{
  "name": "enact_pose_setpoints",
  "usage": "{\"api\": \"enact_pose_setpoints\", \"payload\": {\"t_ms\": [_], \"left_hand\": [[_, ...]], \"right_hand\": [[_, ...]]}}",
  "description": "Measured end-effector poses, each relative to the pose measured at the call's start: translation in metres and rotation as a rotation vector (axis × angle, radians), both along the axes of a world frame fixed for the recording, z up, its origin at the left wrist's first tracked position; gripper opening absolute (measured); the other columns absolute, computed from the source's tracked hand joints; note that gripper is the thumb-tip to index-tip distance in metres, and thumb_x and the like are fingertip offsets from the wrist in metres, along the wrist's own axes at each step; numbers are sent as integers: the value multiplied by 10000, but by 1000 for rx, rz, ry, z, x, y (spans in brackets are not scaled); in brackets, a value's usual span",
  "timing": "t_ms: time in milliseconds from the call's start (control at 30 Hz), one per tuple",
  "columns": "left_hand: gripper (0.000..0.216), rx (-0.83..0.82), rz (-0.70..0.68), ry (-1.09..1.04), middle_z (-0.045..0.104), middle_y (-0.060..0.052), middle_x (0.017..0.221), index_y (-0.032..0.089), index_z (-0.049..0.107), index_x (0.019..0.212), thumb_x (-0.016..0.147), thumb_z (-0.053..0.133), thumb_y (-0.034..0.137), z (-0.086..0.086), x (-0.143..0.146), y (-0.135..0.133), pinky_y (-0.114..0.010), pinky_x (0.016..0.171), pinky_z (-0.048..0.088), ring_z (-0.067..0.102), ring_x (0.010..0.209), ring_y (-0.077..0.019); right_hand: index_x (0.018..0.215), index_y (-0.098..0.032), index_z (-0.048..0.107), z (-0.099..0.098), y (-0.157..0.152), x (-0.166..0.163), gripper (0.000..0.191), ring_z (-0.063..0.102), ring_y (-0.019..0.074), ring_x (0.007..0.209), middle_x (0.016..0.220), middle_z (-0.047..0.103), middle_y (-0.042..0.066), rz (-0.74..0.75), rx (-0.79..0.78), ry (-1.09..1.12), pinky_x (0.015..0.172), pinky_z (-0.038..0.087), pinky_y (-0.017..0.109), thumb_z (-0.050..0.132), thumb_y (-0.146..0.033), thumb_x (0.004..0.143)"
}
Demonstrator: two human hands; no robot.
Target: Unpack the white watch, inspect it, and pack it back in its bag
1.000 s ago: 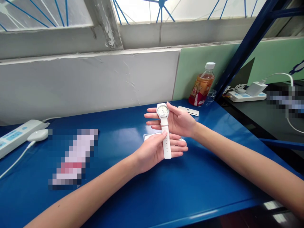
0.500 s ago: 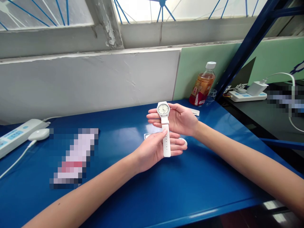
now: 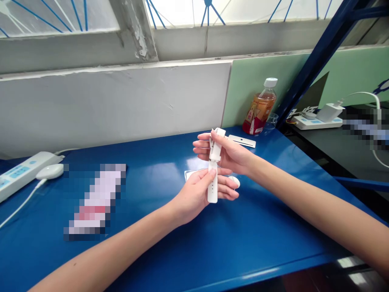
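left hand (image 3: 197, 194) nearest, thumb and fingers pinched on the lower strap of the white watch (image 3: 212, 188). right hand (image 3: 232, 156) just beyond, fingers half curled round the case end, gripping it. watch held upright above the blue table (image 3: 182, 251), not touching it. a second ago the dial faced the camera; now the case is rolled edge-on and the dial is out of sight. pale flat packet (image 3: 191, 175) lies under the hands, white strip (image 3: 242, 141) behind, bottle (image 3: 259, 109) farthest.
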State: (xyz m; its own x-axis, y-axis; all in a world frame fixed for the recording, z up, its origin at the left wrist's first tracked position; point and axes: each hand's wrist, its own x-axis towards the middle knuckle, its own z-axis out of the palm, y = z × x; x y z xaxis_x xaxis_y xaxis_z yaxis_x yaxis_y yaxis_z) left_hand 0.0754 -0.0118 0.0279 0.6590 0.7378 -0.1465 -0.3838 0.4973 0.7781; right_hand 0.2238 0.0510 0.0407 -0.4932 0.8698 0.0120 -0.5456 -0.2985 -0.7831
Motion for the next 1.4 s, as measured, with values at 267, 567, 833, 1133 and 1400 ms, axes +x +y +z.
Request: {"api": "enact_pose_setpoints", "payload": {"t_ms": [267,567,833,1133,1400], "left_hand": [[313,-18,-55,69,746,-212,972,29,669,1007,1019,468,269,3,-1,5,-383,816,571,745,860,-258],[314,-19,-84,37,738,-225,1010,28,679,1032,1006,493,280,-6,0,4,-400,848,563,742,894,-274],[303,-28,-104,46,702,-249,1134,31,655,1101,1015,474,259,-2,-1,2,-421,923,529,711,1026,-301],[313,-11,-150,41,687,-251,1173,29,664,1106,1018,467,255,-3,-5,8,-425,947,517,704,1047,-304],[233,-49,-101,42,718,-236,1097,61,606,1120,1028,430,184,-1,-6,8,-433,924,524,720,1016,-294]], "right_hand": [[1223,-111,637,4,-3,6,309,633,195,1192,1251,696,107,266,89,38,1073,458,335,518,-127,938],[1215,-92,621,-1,1,8,313,702,225,1075,1143,739,112,279,34,34,979,542,334,492,-70,931],[1218,-92,609,-1,-1,8,294,737,167,960,1137,735,116,288,18,59,874,584,260,417,-109,996],[1200,-80,602,3,0,8,339,719,180,1014,1143,723,142,271,-31,15,967,541,319,320,-177,1040],[1192,-68,590,4,4,10,335,722,189,998,1108,729,142,253,-73,-16,924,558,300,316,-178,1036]]}}
